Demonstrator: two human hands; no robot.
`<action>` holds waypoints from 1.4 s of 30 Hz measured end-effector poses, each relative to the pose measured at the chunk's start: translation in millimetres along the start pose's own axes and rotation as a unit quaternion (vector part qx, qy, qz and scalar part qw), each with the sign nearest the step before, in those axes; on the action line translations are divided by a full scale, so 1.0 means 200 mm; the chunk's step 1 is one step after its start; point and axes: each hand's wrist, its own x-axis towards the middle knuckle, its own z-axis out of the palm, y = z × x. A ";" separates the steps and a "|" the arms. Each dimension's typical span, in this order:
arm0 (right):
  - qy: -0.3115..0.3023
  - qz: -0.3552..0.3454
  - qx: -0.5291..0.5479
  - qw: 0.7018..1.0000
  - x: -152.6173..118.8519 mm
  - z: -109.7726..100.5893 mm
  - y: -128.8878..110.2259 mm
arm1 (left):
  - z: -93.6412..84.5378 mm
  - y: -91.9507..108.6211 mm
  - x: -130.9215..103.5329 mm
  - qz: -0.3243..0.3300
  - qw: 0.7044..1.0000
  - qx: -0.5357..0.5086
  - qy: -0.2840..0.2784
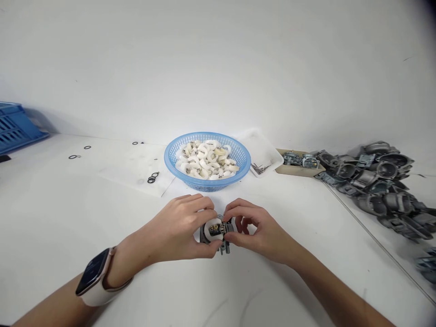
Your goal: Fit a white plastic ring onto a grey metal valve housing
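A small metal carburetor [226, 248] sits between my two hands near the table's middle, its open side facing up. Inside it lies a white C-shaped float [208, 227] around brass parts [213, 228]. My left hand [184, 225] wraps the carburetor's left side, thumb in front and fingers behind. With thumb and index finger, my right hand [254, 229] grips across the right side, at the metal hinge [222, 228] of the float. Whether a small pin is between those fingertips I cannot tell. The fingers hide much of the carburetor's edges.
Just beyond my hands stands a blue basket [170, 165] of white floats. Right of it are a white tray [272, 152] with thin metal pins [260, 169], a cardboard box [299, 170] and piled carburetors [378, 181]. Black rings [152, 178] lie left; a blue crate [18, 127] stands far left.
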 end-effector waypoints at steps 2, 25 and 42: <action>0.001 -0.002 -0.002 1.000 0.00 0.00 0.00 | 0.00 0.00 0.00 0.002 1.000 -0.002 0.003; 0.001 -0.012 -0.011 1.000 -0.01 0.00 0.00 | -0.01 0.00 0.00 0.000 1.000 0.003 -0.003; 0.010 -0.014 -0.010 1.000 0.00 0.01 0.01 | 0.00 0.00 0.00 0.000 1.000 -0.003 -0.003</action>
